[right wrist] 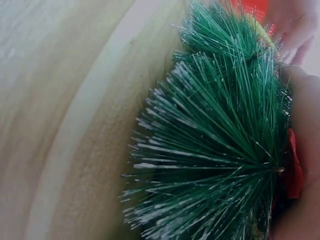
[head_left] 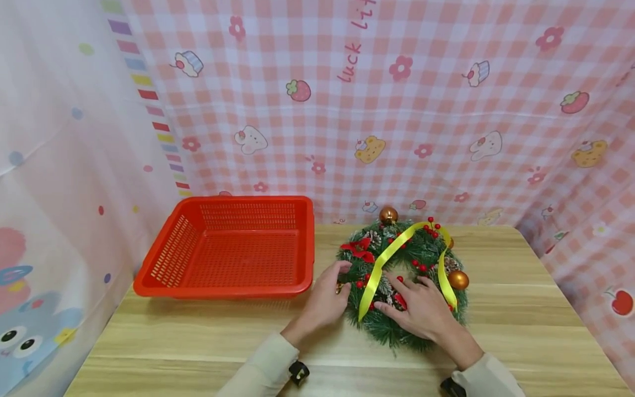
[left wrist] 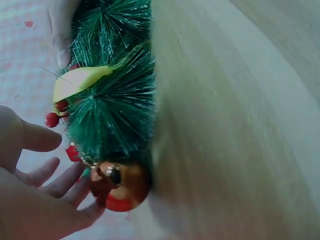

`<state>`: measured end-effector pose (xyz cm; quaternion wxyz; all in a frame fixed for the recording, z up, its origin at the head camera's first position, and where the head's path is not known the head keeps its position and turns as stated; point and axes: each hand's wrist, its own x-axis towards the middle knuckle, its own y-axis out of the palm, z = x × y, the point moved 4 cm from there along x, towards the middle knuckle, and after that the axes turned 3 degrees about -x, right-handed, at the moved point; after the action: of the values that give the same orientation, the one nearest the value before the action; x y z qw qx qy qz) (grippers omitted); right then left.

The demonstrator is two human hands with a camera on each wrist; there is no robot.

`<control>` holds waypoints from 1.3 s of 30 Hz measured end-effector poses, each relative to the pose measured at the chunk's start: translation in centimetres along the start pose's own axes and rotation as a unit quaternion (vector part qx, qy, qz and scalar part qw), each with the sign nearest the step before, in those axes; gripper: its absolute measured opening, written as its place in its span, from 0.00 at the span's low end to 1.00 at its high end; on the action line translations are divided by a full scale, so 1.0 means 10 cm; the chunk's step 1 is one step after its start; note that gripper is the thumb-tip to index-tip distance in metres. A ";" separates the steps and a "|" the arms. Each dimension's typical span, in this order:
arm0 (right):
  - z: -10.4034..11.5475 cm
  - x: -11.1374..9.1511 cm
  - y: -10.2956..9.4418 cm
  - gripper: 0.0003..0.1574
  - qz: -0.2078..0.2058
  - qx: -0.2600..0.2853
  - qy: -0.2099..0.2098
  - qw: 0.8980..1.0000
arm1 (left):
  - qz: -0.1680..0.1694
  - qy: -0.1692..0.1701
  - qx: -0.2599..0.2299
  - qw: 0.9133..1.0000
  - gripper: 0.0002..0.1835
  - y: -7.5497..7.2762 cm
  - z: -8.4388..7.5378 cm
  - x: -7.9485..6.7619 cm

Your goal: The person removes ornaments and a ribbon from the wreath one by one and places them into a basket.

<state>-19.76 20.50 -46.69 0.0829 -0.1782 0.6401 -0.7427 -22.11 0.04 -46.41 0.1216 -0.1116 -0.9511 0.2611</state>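
Observation:
A green Christmas wreath (head_left: 392, 332) lies on the wooden table, trimmed with pinecones, red berries and gold baubles. Draped across its top is a yellow ribbon (head_left: 396, 246), both ends hanging toward the near side. My left hand (head_left: 324, 300) is at the wreath's left edge, thumb and fingers apart. In the left wrist view its fingertips reach a shiny gold bauble (left wrist: 132, 182) on the rim. Spread over the near part of the wreath, my right hand (head_left: 424, 313) rests with fingers pointing to the centre hole; the right wrist view shows it above the bristly needles (right wrist: 215, 150).
A red plastic basket (head_left: 308, 248) with slotted walls stands left of the wreath, close to my left hand. Behind the table hangs a pink checked cloth (head_left: 317, 127). The wooden tabletop (head_left: 536, 342) extends to the right and toward me.

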 end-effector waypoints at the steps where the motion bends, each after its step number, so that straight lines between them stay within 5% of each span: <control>1: 0.00 0.00 0.00 0.47 0.001 -0.001 0.000 1.000 | 0.000 -0.007 -0.003 1.000 0.22 0.00 0.02 0.01; 16: -0.02 -0.01 0.03 0.46 -0.001 -0.006 -0.007 1.000 | -0.010 -0.095 -0.080 0.992 0.20 0.03 0.22 0.06; 39: -0.04 -0.02 0.05 0.46 0.016 0.003 0.006 1.000 | -0.133 -0.050 -0.010 0.990 0.20 0.04 0.06 -0.09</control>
<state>-19.79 20.81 -47.30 0.0910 -0.1634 0.6411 -0.7443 -21.38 -0.17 -47.29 0.1065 0.0281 -0.9648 0.2388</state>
